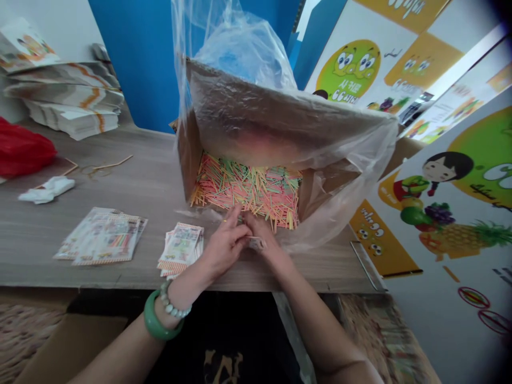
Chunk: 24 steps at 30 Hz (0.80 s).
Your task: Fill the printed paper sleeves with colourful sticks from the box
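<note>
A cardboard box (188, 160) lined with clear plastic lies open toward me, with many thin pink, green and yellow sticks (248, 184) in it. At its front edge my left hand (226, 242), with a green bangle and a beaded bracelet on the wrist, has its fingers bent and pressed against my right hand. My right hand (262, 234) is curled just beside it. Something small and pale shows between the hands, too small to make out. Left of my left hand is a small stack of printed packets (182, 245). Flat clear printed bags (106, 237) lie farther left.
Stacked printed bags (80, 96) stand at the back left of the table (140, 176). A red plastic bag (24, 149) and a crumpled white tissue (48, 189) lie at the left. Printed cartoon panels (460, 213) rise on the right.
</note>
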Motion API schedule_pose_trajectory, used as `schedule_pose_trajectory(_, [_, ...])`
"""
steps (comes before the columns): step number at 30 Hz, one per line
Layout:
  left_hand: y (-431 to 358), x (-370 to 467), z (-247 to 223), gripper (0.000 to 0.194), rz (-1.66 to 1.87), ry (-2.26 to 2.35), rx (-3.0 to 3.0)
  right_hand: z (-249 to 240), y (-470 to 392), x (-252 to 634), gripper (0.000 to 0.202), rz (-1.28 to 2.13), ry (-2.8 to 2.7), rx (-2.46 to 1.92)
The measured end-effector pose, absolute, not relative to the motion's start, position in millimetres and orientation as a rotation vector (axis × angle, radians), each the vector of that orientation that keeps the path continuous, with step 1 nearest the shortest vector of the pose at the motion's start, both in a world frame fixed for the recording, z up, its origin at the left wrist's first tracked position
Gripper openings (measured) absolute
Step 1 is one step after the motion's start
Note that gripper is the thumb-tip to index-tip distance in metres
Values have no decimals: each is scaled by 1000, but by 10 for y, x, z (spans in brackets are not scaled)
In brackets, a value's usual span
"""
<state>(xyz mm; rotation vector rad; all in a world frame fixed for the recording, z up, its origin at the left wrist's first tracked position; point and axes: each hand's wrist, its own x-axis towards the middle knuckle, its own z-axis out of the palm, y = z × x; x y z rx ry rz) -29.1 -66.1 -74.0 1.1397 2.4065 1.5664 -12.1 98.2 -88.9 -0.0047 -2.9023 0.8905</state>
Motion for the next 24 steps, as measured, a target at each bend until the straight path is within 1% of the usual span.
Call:
schedule_pose_trajectory(2, [-583, -257, -804, 19, 1573, 2399, 997, -876, 933, -72, 9, 744, -2950, 59])
schedule_pose_trajectory(5, [-498, -235, -951, 20, 1630, 2282, 698, -890, 923, -37, 9, 735, -2977, 49])
schedule_pose_trajectory(8, [-501, -248, -1088, 20, 1750, 2165, 575, -939, 994, -74, 10, 969, -2908, 11])
schedule_pose_trajectory(11, [-570, -299, -1181, 17, 1956, 2018, 284, -970, 1090, -186, 19, 1243, -2680, -221])
schedule_pose_trajectory(13, [-624, -333, -1212, 17, 2099, 1862, 59, -958, 1114, -273, 24, 1292, -2580, -329])
schedule_pose_trajectory(15, [-668, -344, -1213, 21, 2203, 1737, -57, -925, 1084, -336, 24, 1169, -2664, -290])
schedule_pose_trajectory(17, [-705, -327, -1188, 23, 2237, 1673, -83, -895, 1016, -356, 21, 894, -2868, -131])
schedule_pose_trajectory(20, [-763, -272, -1129, 19, 2213, 1661, -58, -884, 919, -320, 20, 485, -3139, 83])
schedule_pose_trajectory(22, [-809, -242, -1097, 17, 2171, 1655, -25, -888, 883, -289, 20, 370, -3220, 97])
schedule_pose_trajectory(24, [-852, -229, -1082, 17, 2131, 1622, -8, -881, 860, -276, 20, 350, -3245, 65])
